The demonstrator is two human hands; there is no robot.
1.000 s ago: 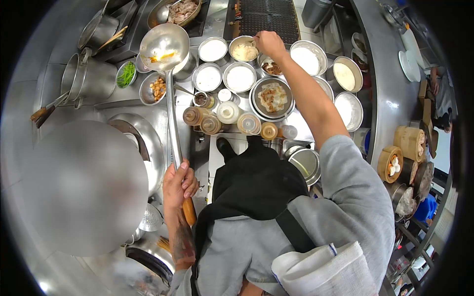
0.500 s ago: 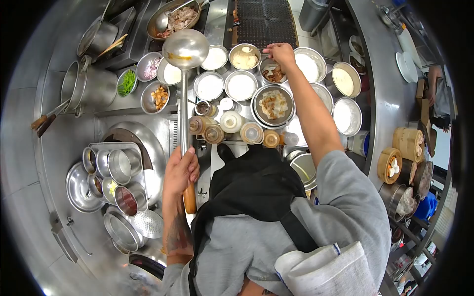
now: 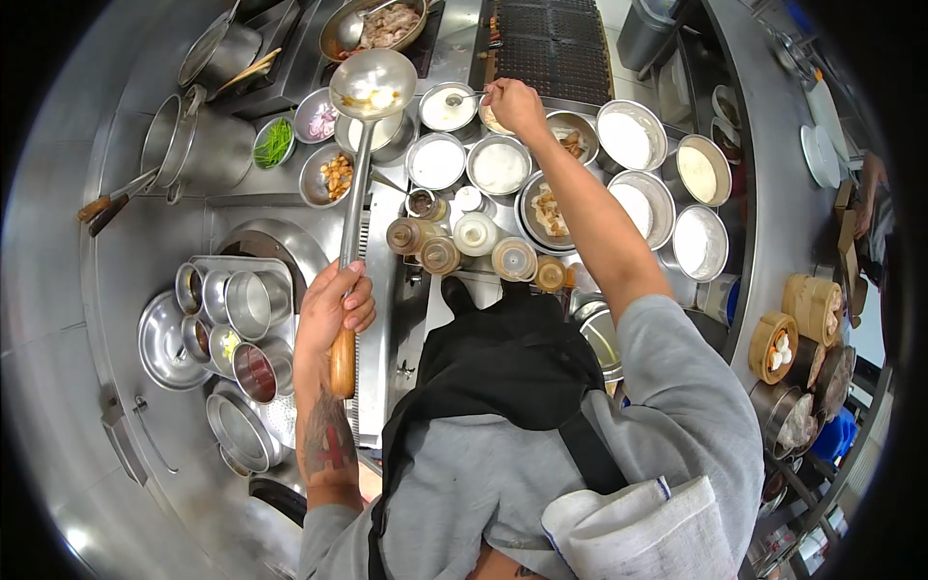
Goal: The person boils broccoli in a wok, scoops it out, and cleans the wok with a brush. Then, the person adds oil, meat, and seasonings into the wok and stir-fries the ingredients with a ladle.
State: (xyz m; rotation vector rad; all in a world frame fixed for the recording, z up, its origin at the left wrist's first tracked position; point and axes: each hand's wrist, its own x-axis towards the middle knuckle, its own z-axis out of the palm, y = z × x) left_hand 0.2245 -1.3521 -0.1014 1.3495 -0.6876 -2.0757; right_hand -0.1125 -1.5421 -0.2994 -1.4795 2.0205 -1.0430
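Note:
My left hand [image 3: 334, 307] is closed around the wooden-ended handle of a large steel ladle [image 3: 359, 179]. The ladle's bowl is raised beside the seasoning tins and has a pale lump and some yellow-brown liquid in it. My right hand [image 3: 516, 106] is closed on the handle of a small spoon [image 3: 462, 98], whose tip is over a tin of white seasoning [image 3: 447, 113]. Partly hidden under that hand is a tin of cream-coloured paste [image 3: 491, 122]. Nearby are a tin of white granules [image 3: 500, 165] and a bowl of brown pieces [image 3: 572, 143].
Several squeeze bottles [image 3: 476, 234] line the counter's near edge. Bowls of chopped greens [image 3: 275, 143] and fried cubes [image 3: 335, 178] are on the left. A pan of meat [image 3: 387, 27] sits at the back. Nested steel containers [image 3: 249, 304] fill the lower left; bamboo steamers [image 3: 812, 307] stand right.
My right hand and the spoon have moved left, from the cream-coloured paste to the white seasoning tin. A pale lump now shows in the ladle. The view has shifted slightly.

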